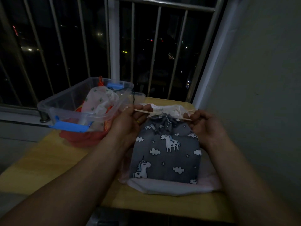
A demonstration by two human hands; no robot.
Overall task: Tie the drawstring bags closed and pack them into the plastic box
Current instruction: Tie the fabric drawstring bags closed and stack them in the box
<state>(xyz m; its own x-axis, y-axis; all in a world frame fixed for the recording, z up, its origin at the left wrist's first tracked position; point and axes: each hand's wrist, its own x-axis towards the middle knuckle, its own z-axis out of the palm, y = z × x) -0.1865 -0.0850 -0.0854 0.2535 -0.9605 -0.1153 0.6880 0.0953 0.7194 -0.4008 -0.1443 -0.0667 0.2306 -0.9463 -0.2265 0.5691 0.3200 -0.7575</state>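
Pulling outward, the left hand [130,123] and right hand [204,126] each pinch an end of the tan drawstring [146,112], stretched taut between them across the gathered neck of the grey unicorn bag [166,154]. That bag lies near the desk's [53,152] right edge on a pale pink cloth [171,187]; no knot shows yet. At the far left corner, the clear plastic box [53,103] already holds a white patterned bag [101,101] with red fabric [81,137] beneath, so tying and packing this one remain.
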